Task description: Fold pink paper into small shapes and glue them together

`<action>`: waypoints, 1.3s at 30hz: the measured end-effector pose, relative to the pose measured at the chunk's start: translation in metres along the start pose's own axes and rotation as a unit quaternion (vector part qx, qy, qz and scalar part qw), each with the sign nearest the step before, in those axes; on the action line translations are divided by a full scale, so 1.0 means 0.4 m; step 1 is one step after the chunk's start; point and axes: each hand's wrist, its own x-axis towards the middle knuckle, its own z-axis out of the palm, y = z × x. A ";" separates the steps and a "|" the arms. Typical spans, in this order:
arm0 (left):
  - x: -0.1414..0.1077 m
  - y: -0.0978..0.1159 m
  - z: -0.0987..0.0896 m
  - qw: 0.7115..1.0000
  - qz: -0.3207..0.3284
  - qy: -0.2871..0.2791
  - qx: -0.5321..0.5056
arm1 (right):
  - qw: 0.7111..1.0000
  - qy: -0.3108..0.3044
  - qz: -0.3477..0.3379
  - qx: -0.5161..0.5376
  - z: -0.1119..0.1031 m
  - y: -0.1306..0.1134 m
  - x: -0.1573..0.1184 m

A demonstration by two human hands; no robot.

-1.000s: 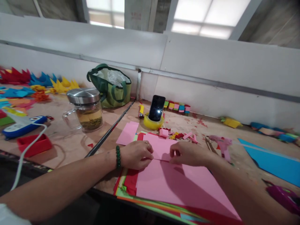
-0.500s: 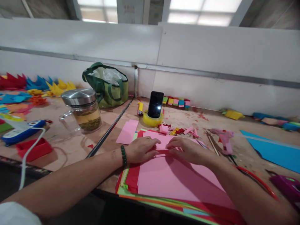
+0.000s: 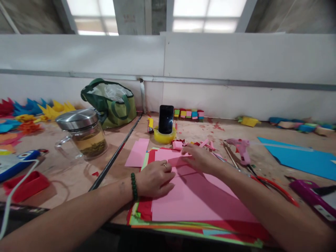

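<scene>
A stack of coloured paper sheets lies in front of me, with a large pink sheet [image 3: 189, 203] on top. A smaller pink paper piece [image 3: 172, 157] lies on that sheet's far part. My left hand [image 3: 156, 178], with a ring and a green bead bracelet, rests on the left of the pink paper, its fingers loosely bent and thumb apart. My right hand [image 3: 201, 159] hovers over or touches the far part of the smaller piece, fingers stretched and apart. Just beyond it are small folded pink paper bits [image 3: 177, 145].
A phone [image 3: 166, 119] stands in a yellow tape roll [image 3: 165, 135]. To the left are a glass tea mug [image 3: 90, 141], a green bag [image 3: 112, 105] and a pink paper piece [image 3: 137, 152]. A pink glue gun [image 3: 241, 148], red-handled tool [image 3: 278, 189] and blue sheet [image 3: 301, 159] lie right.
My hands have moved apart from the crease between them. The left has come nearer to me; the right has shifted to the far edge of the small pink piece. The view has turned slightly right.
</scene>
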 end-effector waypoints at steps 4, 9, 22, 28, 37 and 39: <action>-0.003 0.000 -0.007 1.000 0.010 -0.020 -0.010 | 0.998 0.025 0.056 -0.029 -0.004 -0.065 -0.053; -0.003 0.002 -0.020 1.000 0.014 -0.025 -0.012 | 0.994 -0.039 0.098 0.029 0.047 -0.080 -0.070; -0.004 0.013 -0.020 0.999 -0.001 -0.031 -0.014 | 0.978 -0.145 0.136 0.066 0.032 -0.009 0.012; -0.005 0.010 -0.020 0.999 0.000 -0.032 -0.018 | 0.976 -0.159 0.137 0.057 0.024 -0.020 0.007; -0.015 0.009 -0.036 0.996 -0.019 -0.048 -0.068 | 0.969 -0.168 0.165 0.074 0.006 0.063 -0.043; -0.018 0.007 -0.037 0.996 -0.018 -0.042 -0.077 | 0.969 -0.162 0.166 0.084 -0.001 0.082 -0.059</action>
